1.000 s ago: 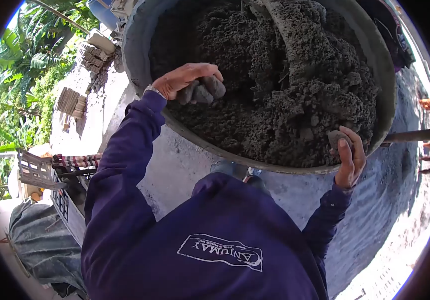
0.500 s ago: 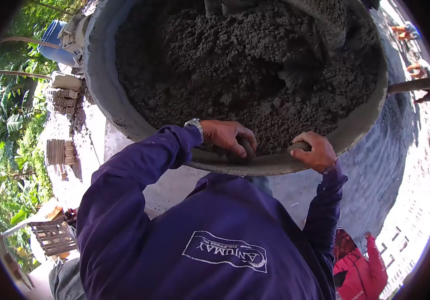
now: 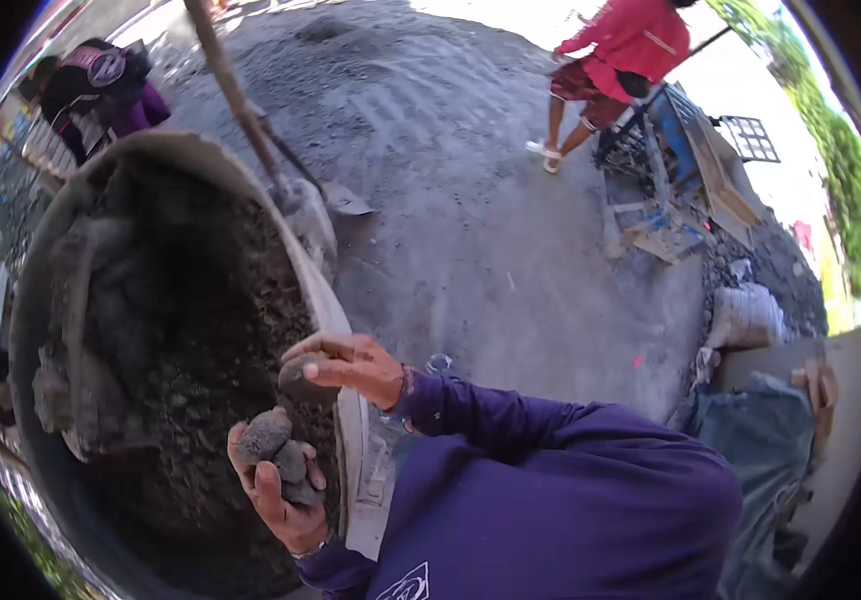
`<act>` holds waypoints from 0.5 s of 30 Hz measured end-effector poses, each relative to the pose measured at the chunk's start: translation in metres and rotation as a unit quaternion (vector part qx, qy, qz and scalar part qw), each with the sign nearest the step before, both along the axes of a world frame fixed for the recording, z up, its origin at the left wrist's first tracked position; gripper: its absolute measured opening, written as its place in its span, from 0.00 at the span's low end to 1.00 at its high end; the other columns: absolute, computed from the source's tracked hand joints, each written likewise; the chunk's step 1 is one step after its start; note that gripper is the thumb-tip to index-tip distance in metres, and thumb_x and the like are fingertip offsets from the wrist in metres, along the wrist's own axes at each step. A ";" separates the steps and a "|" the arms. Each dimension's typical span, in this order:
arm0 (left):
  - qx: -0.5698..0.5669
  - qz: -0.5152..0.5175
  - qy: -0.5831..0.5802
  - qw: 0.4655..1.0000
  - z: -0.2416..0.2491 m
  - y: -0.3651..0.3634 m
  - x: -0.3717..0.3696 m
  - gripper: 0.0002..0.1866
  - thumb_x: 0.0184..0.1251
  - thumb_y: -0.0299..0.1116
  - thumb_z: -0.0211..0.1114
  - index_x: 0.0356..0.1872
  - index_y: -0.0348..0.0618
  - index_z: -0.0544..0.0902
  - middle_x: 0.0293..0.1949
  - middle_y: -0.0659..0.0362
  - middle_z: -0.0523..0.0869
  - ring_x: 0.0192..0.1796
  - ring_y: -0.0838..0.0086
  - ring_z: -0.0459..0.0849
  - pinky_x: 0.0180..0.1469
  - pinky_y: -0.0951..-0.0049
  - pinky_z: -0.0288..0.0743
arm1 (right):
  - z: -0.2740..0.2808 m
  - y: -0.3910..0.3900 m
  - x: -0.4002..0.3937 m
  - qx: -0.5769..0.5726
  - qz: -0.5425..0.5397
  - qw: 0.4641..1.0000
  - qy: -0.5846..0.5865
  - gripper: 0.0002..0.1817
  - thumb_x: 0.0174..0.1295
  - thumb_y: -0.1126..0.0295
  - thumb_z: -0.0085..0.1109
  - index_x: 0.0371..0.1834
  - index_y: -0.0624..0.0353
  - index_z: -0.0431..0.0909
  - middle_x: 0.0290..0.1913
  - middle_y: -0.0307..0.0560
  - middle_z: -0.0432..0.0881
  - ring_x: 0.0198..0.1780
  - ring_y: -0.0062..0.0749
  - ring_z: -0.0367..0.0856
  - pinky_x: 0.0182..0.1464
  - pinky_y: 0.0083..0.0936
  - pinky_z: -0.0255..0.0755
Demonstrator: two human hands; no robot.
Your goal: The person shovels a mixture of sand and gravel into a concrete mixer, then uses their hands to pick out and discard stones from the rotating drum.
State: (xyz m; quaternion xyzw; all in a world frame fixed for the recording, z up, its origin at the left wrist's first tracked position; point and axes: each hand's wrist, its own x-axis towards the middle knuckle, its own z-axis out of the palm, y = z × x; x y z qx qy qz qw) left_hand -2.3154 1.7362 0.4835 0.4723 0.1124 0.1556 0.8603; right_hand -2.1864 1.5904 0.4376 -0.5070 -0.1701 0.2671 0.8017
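Observation:
Over the near rim of a large round mixing drum (image 3: 342, 330), my left hand (image 3: 285, 505) cups a few rough grey lumps (image 3: 268, 436), stone or hardened mortar by their look. Its fingers and thumb close around them. My right hand (image 3: 360, 372) is just above it, pinching one rounded dark lump (image 3: 305, 380) between thumb and fingers. Below both hands, dark crumbly mix (image 3: 190, 430) lines the drum. A caked mixer part (image 3: 85, 330) stands up inside the far side.
A shovel (image 3: 345, 198) and a long wooden handle (image 3: 230, 85) lean beside the drum. One person in red (image 3: 615, 60) walks near a blue metal frame (image 3: 675, 150); another person (image 3: 105, 90) bends beyond the drum. Filled sacks (image 3: 745, 315) lie on the right.
The view has swung round, putting the drum on the left. My hands have lifted from the mix at the rim, and several lumps now show in my left hand.

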 end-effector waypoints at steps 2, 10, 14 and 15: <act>0.022 -0.066 0.002 0.998 -0.004 -0.041 0.013 0.30 0.67 0.40 0.61 0.67 0.44 0.62 0.56 0.46 0.77 0.34 0.70 0.82 0.22 0.79 0.75 | -0.033 -0.029 -0.019 0.023 -0.038 0.995 0.093 0.23 0.65 0.53 0.61 0.56 0.59 0.77 0.42 0.37 0.82 0.42 0.17 0.79 0.39 0.17 0.75; 0.030 -0.150 0.306 0.940 -0.209 -0.134 0.049 0.13 0.64 0.37 0.63 0.47 0.45 0.77 0.35 0.56 0.81 0.30 0.68 0.83 0.20 0.73 0.72 | -0.269 -0.172 -0.050 -0.183 -0.190 0.890 0.371 0.19 0.60 0.53 0.60 0.37 0.60 0.84 0.26 0.47 0.82 0.19 0.36 0.83 0.20 0.32 0.77; 0.112 -0.148 0.460 0.868 -0.360 -0.156 0.043 0.09 0.60 0.31 0.60 0.40 0.43 0.77 0.27 0.55 0.80 0.21 0.63 0.79 0.19 0.65 0.73 | -0.328 -0.258 -0.101 -0.222 -0.172 0.860 0.426 0.21 0.58 0.50 0.63 0.36 0.60 0.84 0.26 0.47 0.84 0.21 0.36 0.84 0.23 0.38 0.78; 0.125 -0.135 0.506 0.843 -0.367 -0.174 0.041 0.09 0.58 0.30 0.60 0.40 0.42 0.78 0.27 0.54 0.80 0.22 0.61 0.80 0.21 0.64 0.74 | -0.327 -0.275 -0.116 -0.212 -0.178 0.850 0.448 0.21 0.58 0.50 0.63 0.36 0.60 0.84 0.27 0.47 0.84 0.21 0.36 0.84 0.22 0.37 0.78</act>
